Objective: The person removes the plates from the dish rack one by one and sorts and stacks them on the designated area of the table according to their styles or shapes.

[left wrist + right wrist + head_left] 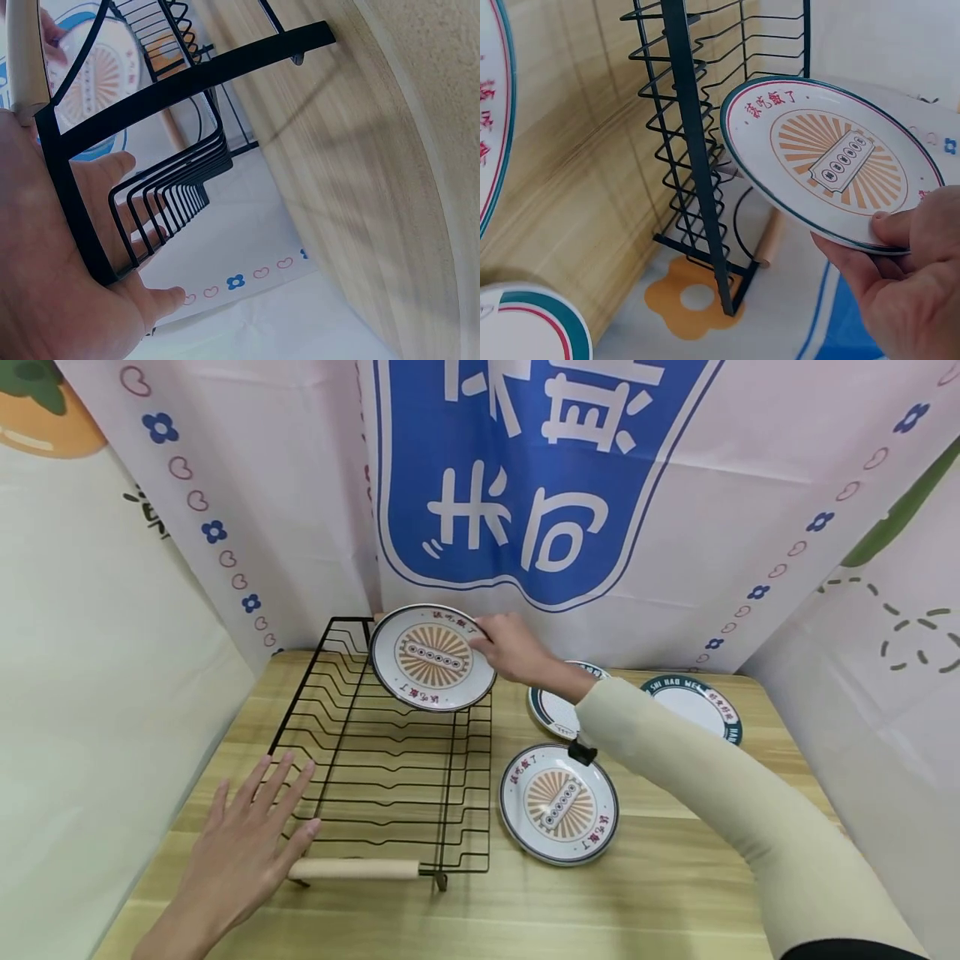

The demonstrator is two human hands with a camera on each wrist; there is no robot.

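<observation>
In the head view my right hand (513, 647) pinches a white plate (433, 658) by its right rim, with an orange sunburst in its middle. The right wrist view shows the thumb on top of this plate (840, 161) and the fingers beneath. Tilted, it overlaps the far end of a black wire dish rack (382, 768). My left hand (247, 839) lies at the rack's near left corner with its fingers straight and spread. Seen from the left wrist, that hand (60, 247) is right at the rack's black end frame (202, 73).
A matching sunburst plate (559, 804) lies on the wooden table (675, 877), right of the rack. Behind it are a green-rimmed plate (693, 706) and another plate (555, 710), partly hidden by my right arm. A wooden handle (356, 869) spans the rack's near end. Printed cloth (300, 485) hangs behind.
</observation>
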